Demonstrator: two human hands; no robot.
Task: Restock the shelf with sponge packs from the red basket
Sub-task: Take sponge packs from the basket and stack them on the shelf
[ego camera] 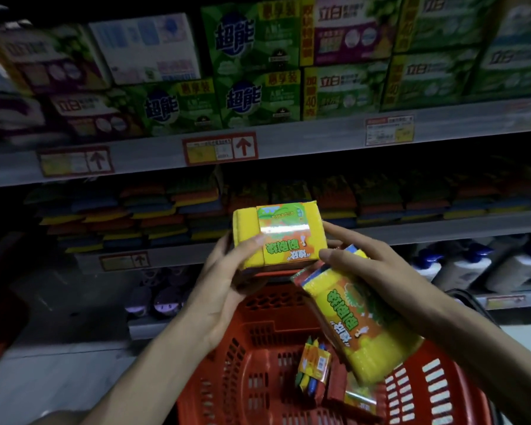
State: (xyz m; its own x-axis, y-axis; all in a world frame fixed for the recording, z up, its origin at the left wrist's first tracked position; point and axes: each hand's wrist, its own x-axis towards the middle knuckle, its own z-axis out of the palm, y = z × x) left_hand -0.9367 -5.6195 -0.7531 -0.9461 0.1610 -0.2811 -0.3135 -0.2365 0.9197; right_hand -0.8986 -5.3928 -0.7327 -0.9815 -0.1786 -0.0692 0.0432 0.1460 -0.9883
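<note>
The stacked sponges [166, 216] on the lower shelf [411, 228] sit in deep shadow, their colours barely readable, and the left edge blurs. The left hand [227, 271] grips a yellow sponge pack [276, 234], raised before that row. The right hand [371, 265] holds a second pack [359, 326] tilted over the red basket [258, 363], its thumb hidden underneath. More packs [314, 366] lie inside. Green soap boxes [258, 72] fill the shelf above.

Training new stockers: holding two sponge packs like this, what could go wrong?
The tilted sponge pack hangs from the right hand by its top end and may slip into the red basket. The shelf's sponge stacks look uneven; adding the upper sponge pack from the left hand could topple them.
</note>
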